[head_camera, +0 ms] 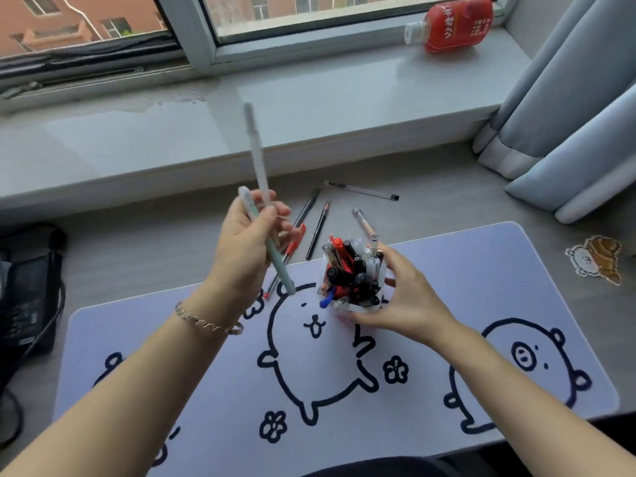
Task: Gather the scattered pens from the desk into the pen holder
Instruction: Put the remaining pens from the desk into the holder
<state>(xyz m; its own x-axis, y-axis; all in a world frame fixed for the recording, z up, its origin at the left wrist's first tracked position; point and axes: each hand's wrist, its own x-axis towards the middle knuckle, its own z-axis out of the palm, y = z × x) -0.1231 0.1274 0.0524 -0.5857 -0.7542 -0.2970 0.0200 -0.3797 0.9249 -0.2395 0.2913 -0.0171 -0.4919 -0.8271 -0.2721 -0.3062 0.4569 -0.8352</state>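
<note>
Head view shows the left hand [251,232] raised above the desk, its fingers [275,215] curled and pinching two pens at once: a pale white pen [256,156] that sticks up and away toward the window sill, and a light green pen [272,249] that slants down through the fist, its lower tip hanging over the mat. A chain bracelet [206,321] circles that wrist. The right hand [402,297] is lower, its fingers wrapped around the side and base of the pen holder [364,302], which stands on the mat crammed with black, red, white and clear pens; whether it rests flat or is slightly lifted, I cannot tell. Behind the holder, on the bare grey desk [137,249], several pens lie loose: a red-grip pen [292,246] partly hidden under the left hand, its red tip reaching onto the mat edge, a black pen [308,208] beside it, a thin dark pen [318,228], and a clear pen [361,191] nearer the sill. One more clear pen [363,223] leans out of the holder. The white desk mat [481,263] carries cartoon animal outlines. On the sill [309,108] a red bottle [451,24] lies on its side, and a grey curtain [568,98] hangs at the right.
</note>
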